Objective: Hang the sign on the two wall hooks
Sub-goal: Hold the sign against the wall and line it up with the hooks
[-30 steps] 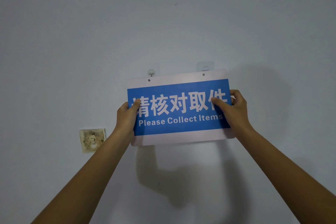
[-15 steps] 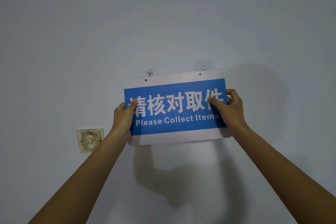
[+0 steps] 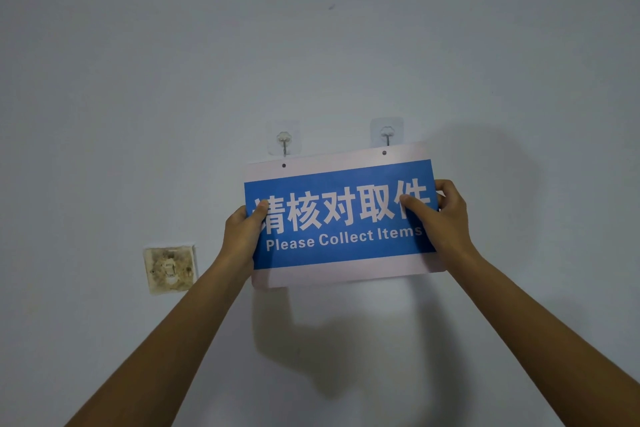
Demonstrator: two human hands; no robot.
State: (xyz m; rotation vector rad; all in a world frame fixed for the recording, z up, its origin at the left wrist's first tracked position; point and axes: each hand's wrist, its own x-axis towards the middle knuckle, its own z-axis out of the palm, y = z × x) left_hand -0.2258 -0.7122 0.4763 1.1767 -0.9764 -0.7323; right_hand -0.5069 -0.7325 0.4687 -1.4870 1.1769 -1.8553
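A blue and white sign reading "Please Collect Items" is held flat against the pale wall, tilted slightly up to the right. My left hand grips its left edge and my right hand grips its right edge. Two small holes sit near the sign's top edge. Just above them are two clear adhesive wall hooks: the left hook and the right hook. Both hooks show above the sign's top edge, with each hole a little below its hook.
A stained, worn switch plate is set in the wall left of and below the sign. The sign and my arms cast a shadow on the wall beneath it.
The sign sits lower against the wall than before, so both hooks now show more fully above its top edge. Both hands keep the same grip.
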